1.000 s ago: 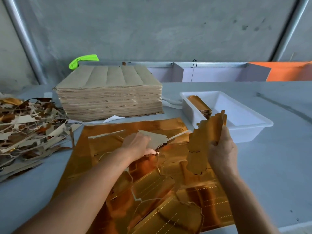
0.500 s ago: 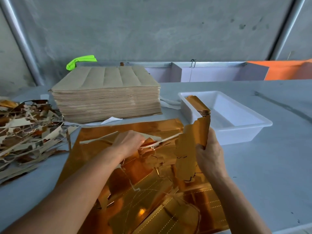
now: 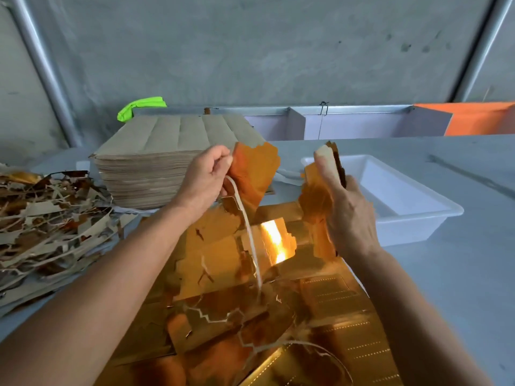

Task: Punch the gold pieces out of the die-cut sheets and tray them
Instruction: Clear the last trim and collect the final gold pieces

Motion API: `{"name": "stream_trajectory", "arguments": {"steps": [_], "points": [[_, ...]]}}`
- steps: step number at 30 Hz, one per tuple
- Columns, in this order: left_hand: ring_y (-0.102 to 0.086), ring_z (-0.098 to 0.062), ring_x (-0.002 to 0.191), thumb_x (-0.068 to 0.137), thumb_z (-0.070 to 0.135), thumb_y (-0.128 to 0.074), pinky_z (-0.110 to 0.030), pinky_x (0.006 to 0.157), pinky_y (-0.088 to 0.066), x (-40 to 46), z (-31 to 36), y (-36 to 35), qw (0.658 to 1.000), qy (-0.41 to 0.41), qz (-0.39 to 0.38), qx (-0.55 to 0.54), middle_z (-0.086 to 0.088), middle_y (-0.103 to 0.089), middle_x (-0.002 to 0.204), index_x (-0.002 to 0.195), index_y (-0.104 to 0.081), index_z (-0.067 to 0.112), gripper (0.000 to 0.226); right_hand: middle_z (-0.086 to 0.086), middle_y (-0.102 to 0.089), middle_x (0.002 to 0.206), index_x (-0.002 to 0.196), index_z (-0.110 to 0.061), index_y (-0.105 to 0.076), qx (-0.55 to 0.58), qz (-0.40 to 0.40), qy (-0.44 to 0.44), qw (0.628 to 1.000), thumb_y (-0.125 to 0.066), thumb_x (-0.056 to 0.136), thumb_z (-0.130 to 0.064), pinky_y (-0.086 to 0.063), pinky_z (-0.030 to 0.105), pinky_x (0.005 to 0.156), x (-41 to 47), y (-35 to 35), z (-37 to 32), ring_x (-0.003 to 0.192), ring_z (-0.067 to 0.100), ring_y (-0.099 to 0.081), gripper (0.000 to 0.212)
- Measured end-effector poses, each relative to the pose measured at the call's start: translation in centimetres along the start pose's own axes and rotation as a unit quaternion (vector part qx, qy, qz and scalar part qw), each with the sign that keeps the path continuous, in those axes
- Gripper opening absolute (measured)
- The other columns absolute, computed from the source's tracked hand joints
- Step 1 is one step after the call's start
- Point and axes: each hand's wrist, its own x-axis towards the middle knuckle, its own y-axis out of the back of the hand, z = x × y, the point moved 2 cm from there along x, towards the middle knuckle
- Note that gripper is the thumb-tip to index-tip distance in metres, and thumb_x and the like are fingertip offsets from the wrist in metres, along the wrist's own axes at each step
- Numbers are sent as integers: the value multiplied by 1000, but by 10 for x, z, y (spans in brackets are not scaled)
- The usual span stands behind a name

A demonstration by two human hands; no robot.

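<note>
In the head view I saw both hands lifted well above the gold die-cut sheet, where half a second before they had been low against it. The left hand had its fingers curled round a torn gold piece and a thin pale waste strip that trailed from its grip down to the sheet; earlier that hand had been pressing a pale flap near the sheet's far edge. The right hand gripped a bundle of gold pieces held upright, thumb along the near face, and stood higher and further from me than before. The two hands were apart, with a gap between the piece and the bundle.

The sheet lay on the counter below and between the forearms, crumpled and partly torn, with a bright glare just below the hands. The white tray sat just beyond and to the right of the right hand, partly hidden by the bundle; I could not tell what lay in it now, though a stack of pieces had shown in its near corner earlier. Beyond the left hand stood the tall stack of brown sheets, unmoved, with a green cloth behind it. Far to the left of the left hand lay the heap of waste offcuts, as before.
</note>
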Motion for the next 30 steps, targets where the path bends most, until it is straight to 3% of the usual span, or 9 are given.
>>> {"name": "stream_trajectory", "arguments": {"steps": [4, 7, 10, 12, 17, 21, 24, 27, 30], "points": [[-54, -11, 63, 99, 11, -45, -21, 50, -51, -12, 9, -17, 998, 21, -21, -54, -5, -54, 79, 85, -55, 16, 17, 11, -51, 122, 134, -24, -56, 183, -48, -58, 980, -31, 91, 13, -46, 31, 96, 7, -7, -10, 111, 25, -53, 61], [-57, -10, 69, 98, 13, -49, -13, 54, -49, -21, 11, -36, 999, 37, 20, -22, -9, -61, 88, 93, -60, 8, 13, 12, -60, 97, 110, -7, -66, 345, -71, -66, 934, -40, 93, -15, -42, 7, 69, -3, -6, -25, 80, 2, -53, 32], [-62, -23, 83, 98, 17, -50, -33, 72, -55, -26, 11, -51, 995, 80, 37, -39, -9, -66, 91, 93, -63, 10, 16, -6, -59, 112, 118, -23, -61, 400, -102, -98, 906, -48, 78, -60, -43, 12, 77, -14, -10, -30, 99, 0, -55, 56], [-61, -21, 84, 97, 18, -51, -34, 72, -52, -27, 10, -53, 993, 94, 53, -44, -4, -65, 87, 89, -63, 14, 15, -14, -57, 114, 120, -34, -60, 413, -93, -87, 902, -48, 75, -65, -41, 5, 72, -18, -10, -30, 97, -6, -54, 55], [-61, -13, 84, 88, 8, -63, -25, 78, -50, -35, 11, -53, 996, 79, 24, -32, 6, -65, 84, 84, -63, 22, 15, 1, -65, 90, 85, -35, -61, 399, -60, -68, 913, -61, 87, -43, -53, 30, 69, -22, -16, -41, 80, 15, -64, 8], [-64, -11, 91, 76, -13, -67, -23, 85, -52, -39, 4, -47, 994, 99, 1, -50, 5, -67, 94, 93, -66, 22, 38, -9, -48, 65, 65, -29, -45, 355, 0, -143, 924, -45, 99, -16, -35, 21, 55, -13, -28, -38, 58, 6, -44, 37], [-62, -10, 90, 82, -12, -62, -11, 79, -45, -32, -15, -20, 988, 83, 64, 110, 2, -68, 99, 102, -71, 9, 30, -6, -41, 63, 61, -23, -37, 277, 45, -212, 936, -44, 99, -11, -29, 16, 47, -6, -26, -16, 55, 7, -36, 40], [-65, -21, 87, 84, -12, -58, -21, 79, -45, -27, -42, 21, 956, 93, 143, 237, -10, -72, 91, 89, -75, 4, 23, 1, -44, 63, 60, -16, -37, 233, 94, -296, 921, -43, 95, -6, -32, 31, 57, -2, -15, 20, 62, 21, -41, 38], [-60, -24, 79, 88, -12, -52, -30, 69, -48, -25, -70, 44, 895, 162, 69, 411, -13, -66, 90, 85, -71, 7, 27, 1, -43, 62, 66, -8, -45, 207, 116, -333, 913, -41, 95, -7, -37, 38, 63, -4, -9, 44, 66, 24, -44, 30]]}}
